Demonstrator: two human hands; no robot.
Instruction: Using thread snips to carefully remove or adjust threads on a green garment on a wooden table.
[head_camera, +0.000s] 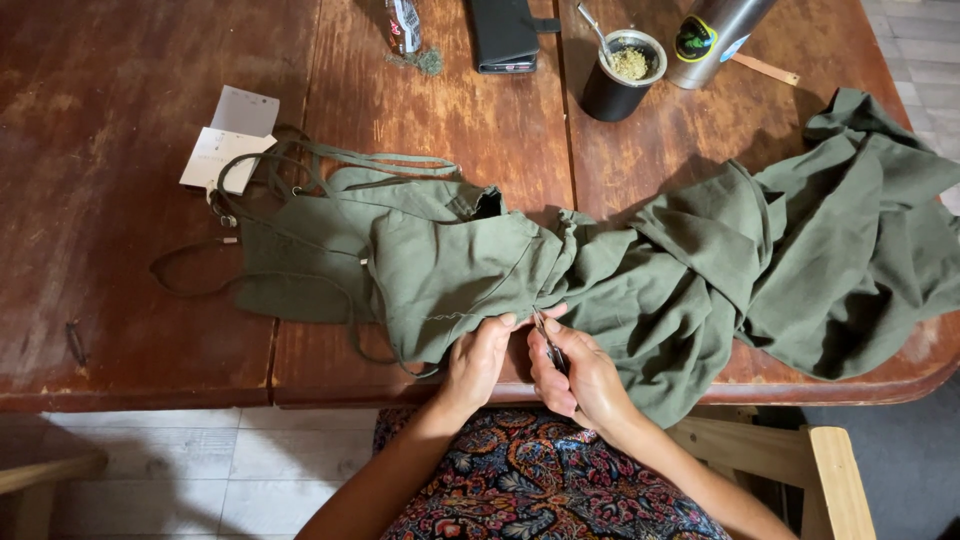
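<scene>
One black cup (612, 92) holding green herb (630, 63), metal straw (594, 24).

Both bare forearms are reaching up and inward from the bottom edge, converging so that the two hands are sitting close together, almost touching. The left hand (478, 358) is lying back-up with its wrist straight, its fingers curling forward and its fingertips (507, 321) pressing down just left of the right hand's grip. The right hand (580, 375) is angling inward with its wrist slightly bent, its thumb and fingers closing in a tight pinching grip.
</scene>
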